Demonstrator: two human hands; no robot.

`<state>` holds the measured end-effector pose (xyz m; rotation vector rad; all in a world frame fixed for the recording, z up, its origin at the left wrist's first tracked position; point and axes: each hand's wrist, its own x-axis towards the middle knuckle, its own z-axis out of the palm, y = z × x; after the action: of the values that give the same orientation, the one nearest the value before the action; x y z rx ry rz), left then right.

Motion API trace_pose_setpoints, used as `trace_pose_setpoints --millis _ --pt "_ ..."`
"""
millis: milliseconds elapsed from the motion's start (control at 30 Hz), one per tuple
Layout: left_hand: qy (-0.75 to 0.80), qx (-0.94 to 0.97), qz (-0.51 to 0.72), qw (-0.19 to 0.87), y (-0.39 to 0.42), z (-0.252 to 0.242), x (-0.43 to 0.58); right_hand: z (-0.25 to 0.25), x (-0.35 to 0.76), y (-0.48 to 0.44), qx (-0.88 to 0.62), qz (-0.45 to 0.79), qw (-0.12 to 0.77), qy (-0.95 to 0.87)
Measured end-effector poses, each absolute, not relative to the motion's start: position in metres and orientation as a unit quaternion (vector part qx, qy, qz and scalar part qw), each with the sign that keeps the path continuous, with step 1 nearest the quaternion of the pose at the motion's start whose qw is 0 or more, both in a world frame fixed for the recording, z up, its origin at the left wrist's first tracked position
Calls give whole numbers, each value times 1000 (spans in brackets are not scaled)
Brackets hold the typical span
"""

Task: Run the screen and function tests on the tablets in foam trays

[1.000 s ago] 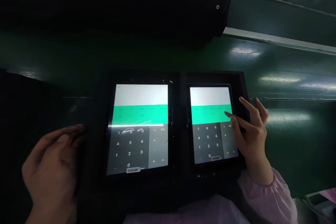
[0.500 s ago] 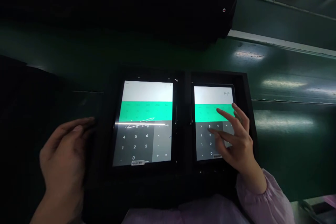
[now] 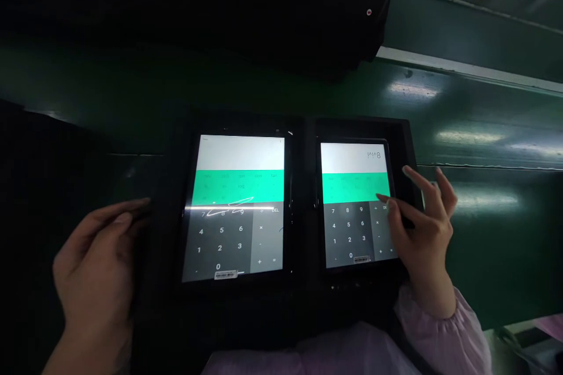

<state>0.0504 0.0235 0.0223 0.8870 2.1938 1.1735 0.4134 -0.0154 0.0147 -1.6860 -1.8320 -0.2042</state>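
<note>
Two tablets lie side by side, both showing a calculator keypad under a green band and a white display. The left tablet [image 3: 233, 211] has a streak of glare across its screen. My right hand [image 3: 422, 234] is over the lower right of the right tablet [image 3: 352, 205], with a fingertip on the screen near the DEL key. Small characters show at the right of that tablet's display. My left hand [image 3: 94, 275] lies left of the left tablet, its fingertips at the edge of the black holder [image 3: 352, 129]. It holds nothing I can make out.
A dark green belt surface [image 3: 484, 234] runs behind and right of the holder, with a white strip [image 3: 461, 70] along its far side. A large black object [image 3: 197, 6] overhangs the top of the view. My pink sleeve [image 3: 440, 334] shows at lower right.
My right hand has moved right, from over the keypad to the DEL key area. Characters now show clearly in the right tablet's display. My left hand has barely moved.
</note>
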Motion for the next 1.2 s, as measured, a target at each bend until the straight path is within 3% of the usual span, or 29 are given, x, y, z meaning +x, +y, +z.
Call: trace_pose_setpoints --millis 367,533,767,967,1100,1200 --pt "820 316 409 246 24 22 48 4 421 -12 -657 -47 269 -703" --pt "817 317 411 251 28 26 54 -1 422 -12 -668 -66 320 -669" --pt "805 303 385 334 33 22 51 8 419 -9 -647 -60 290 -703" --pt "717 372 422 412 26 5 38 32 343 -5 -625 -24 301 -720" --pt "686 375 435 446 22 -6 32 26 281 -3 -592 64 261 -760" --pt "674 372 438 464 21 -11 29 16 260 3 -609 59 256 -748"
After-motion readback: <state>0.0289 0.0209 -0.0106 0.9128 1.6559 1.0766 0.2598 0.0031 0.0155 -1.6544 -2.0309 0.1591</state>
